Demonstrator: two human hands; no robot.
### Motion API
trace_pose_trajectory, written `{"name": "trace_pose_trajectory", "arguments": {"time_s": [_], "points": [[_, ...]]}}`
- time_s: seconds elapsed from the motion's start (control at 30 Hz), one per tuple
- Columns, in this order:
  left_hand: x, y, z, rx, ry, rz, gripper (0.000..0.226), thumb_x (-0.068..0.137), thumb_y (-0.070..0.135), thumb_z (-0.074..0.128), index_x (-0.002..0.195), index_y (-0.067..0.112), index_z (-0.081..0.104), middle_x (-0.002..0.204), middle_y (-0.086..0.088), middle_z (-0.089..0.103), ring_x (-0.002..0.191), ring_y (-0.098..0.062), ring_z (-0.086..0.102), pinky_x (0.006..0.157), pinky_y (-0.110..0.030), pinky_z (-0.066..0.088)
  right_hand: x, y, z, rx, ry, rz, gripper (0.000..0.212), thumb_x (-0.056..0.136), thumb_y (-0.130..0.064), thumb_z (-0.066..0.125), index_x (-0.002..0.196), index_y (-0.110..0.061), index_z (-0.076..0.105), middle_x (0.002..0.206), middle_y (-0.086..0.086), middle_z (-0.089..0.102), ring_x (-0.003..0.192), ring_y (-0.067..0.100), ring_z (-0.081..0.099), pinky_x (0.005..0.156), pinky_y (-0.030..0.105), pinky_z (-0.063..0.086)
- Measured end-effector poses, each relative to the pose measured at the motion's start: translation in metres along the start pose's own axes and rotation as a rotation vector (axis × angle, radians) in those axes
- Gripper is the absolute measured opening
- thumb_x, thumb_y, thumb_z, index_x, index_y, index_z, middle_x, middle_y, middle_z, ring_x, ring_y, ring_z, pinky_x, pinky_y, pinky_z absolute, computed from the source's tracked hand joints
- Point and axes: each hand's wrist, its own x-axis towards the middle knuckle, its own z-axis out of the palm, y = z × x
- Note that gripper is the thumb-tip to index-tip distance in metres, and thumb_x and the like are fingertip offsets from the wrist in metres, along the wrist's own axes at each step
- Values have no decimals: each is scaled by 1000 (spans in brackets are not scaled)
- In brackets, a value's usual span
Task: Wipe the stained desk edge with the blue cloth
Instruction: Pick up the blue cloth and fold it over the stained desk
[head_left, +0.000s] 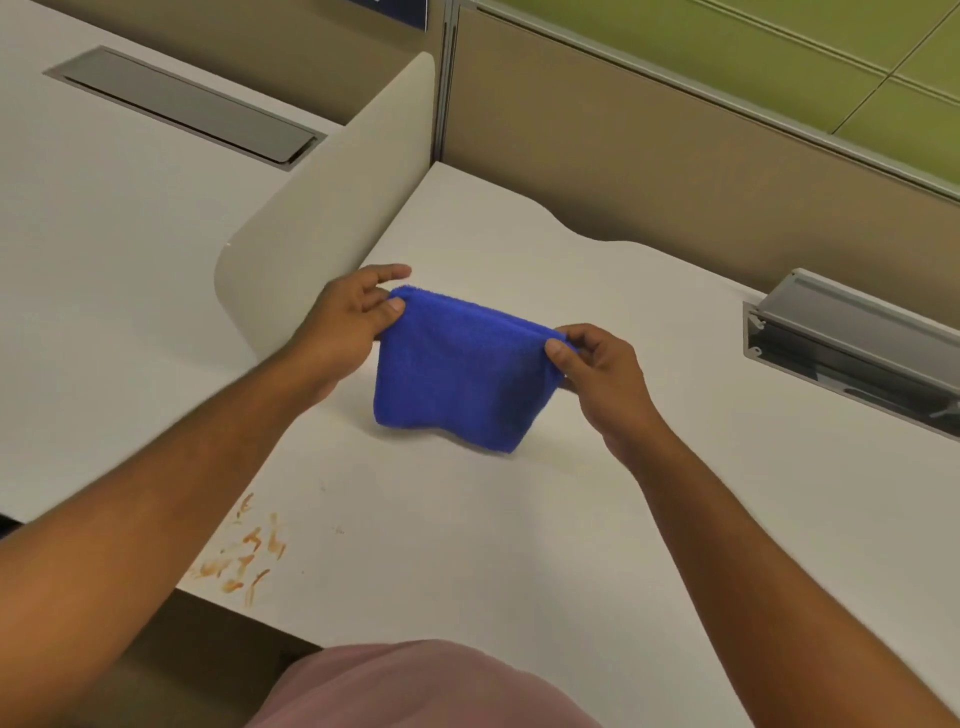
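Note:
A folded blue cloth (460, 371) hangs just above the white desk (519, 519), its lower edge near or touching the surface. My left hand (348, 322) pinches its upper left corner and my right hand (597, 369) pinches its upper right corner. Orange-brown smears of stain (244, 551) mark the desk's near left edge, well below and left of the cloth, partly next to my left forearm.
A curved beige divider panel (332, 208) stands between this desk and the neighbouring desk on the left, which has a grey cable flap (182, 104). An open grey cable tray (857, 348) sits at the right. Partition walls (675, 156) close the back.

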Motion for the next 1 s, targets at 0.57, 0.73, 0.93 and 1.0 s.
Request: {"name": "trace_pose_trajectory", "arguments": {"time_s": [0.57, 0.73, 0.93, 1.0], "points": [[-117, -143, -2, 737, 174, 193, 33, 96, -4, 70, 112, 23, 80, 109, 9, 78, 99, -24, 55, 86, -48, 46, -28, 87, 65, -799, -212, -378, 22, 99, -9, 70, 118, -14, 80, 117, 6, 79, 113, 30, 66, 100, 33, 49], [-151, -163, 6, 861, 271, 134, 40, 93, -7, 73, 117, 24, 78, 116, 3, 74, 103, -24, 48, 80, -38, 40, -55, 109, 67, -874, -268, -443, 21, 98, -19, 72, 118, -19, 79, 115, 0, 79, 109, 28, 67, 93, 37, 42], [-193, -168, 17, 1139, 439, 77, 41, 84, -2, 83, 115, 24, 80, 143, -10, 62, 115, -39, 54, 84, -48, 33, -92, 117, 76, -808, -363, -517, 14, 92, -17, 76, 105, -16, 80, 96, 0, 78, 90, 27, 67, 87, 44, 54], [-208, -169, 23, 1151, 497, 14, 38, 84, 1, 84, 111, 28, 80, 146, -10, 59, 122, -39, 49, 87, -49, 29, -106, 118, 79, -802, -410, -528, 10, 88, -14, 75, 97, -15, 80, 88, -1, 75, 84, 25, 64, 82, 42, 53]]}}
